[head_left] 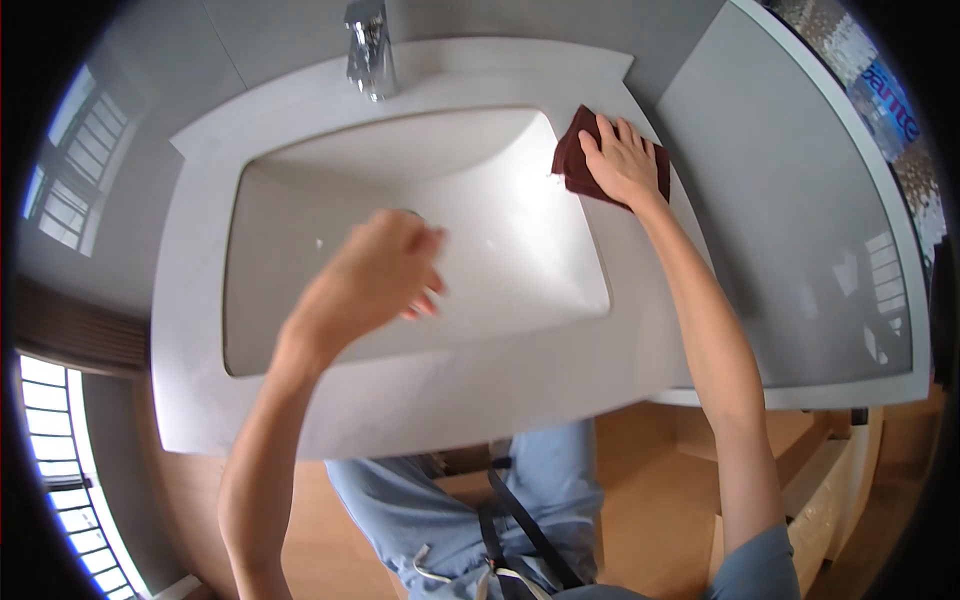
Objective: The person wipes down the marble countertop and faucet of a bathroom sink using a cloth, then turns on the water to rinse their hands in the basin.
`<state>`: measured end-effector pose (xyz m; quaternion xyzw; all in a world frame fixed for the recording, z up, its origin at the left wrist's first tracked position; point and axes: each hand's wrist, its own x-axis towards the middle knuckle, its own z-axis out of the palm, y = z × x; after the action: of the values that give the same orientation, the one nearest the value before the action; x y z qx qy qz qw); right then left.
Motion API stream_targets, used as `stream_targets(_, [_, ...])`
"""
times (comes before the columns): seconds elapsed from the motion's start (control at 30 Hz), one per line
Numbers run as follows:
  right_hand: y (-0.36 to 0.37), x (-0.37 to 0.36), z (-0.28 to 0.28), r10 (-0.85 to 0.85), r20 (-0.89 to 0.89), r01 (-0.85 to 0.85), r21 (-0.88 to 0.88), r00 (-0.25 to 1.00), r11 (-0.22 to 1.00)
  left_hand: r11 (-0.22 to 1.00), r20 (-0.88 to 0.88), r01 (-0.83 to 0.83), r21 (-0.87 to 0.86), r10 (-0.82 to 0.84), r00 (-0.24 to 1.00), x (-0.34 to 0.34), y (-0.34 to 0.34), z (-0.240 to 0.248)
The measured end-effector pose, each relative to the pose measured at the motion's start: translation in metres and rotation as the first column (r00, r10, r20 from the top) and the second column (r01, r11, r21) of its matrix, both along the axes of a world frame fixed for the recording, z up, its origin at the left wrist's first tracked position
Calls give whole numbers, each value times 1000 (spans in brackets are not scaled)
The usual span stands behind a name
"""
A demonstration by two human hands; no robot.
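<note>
My right hand (622, 165) lies flat on a folded dark brown cloth (577, 158), its fingers spread and pressing the cloth to the counter at the sink's right side. The cloth's left corner reaches the basin's rim. Over the white rectangular basin (520, 230) hovers my left hand (375, 270), blurred by motion. Its fingers are loosely curled with gaps between them, and nothing shows in it. It hides part of the drain (412, 212). The pale washbasin counter (460, 400) surrounds the basin.
A chrome faucet (370, 55) stands at the back of the counter. Beside the counter on the right is a grey glossy panel with a white frame (800, 230). A blue-labelled package (885, 105) is at the far right. A barred window (60, 470) is at the lower left.
</note>
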<state>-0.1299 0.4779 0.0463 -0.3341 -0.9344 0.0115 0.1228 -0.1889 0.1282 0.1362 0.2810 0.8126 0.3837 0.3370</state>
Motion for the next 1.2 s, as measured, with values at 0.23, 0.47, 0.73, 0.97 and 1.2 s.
stream_targets(0.23, [-9, -17, 9, -3, -62, 4, 18, 998, 1000, 813, 2, -312, 492, 357, 934, -121, 25, 105])
stream_targets(0.47, [-3, -7, -5, 0, -135, 8, 63, 991, 998, 657, 525, -516, 550, 208, 825, -183, 71, 116])
stream_targets(0.73, [-8, -7, 0, -5, -135, 14, 63, 991, 998, 850, -64, -448, 278, 482, 874, -177, -4, 12])
stream_targets(0.97, [-6, -10, -1, -12, -122, 16, 32, 992, 999, 940, 427, -322, 114, 246, 870, -109, 27, -54])
stream_targets(1.2, [-7, -10, 1, -22, -96, 21, -8, 995, 1000, 938, 662, -327, 116, 172, 729, -115, 15, -48])
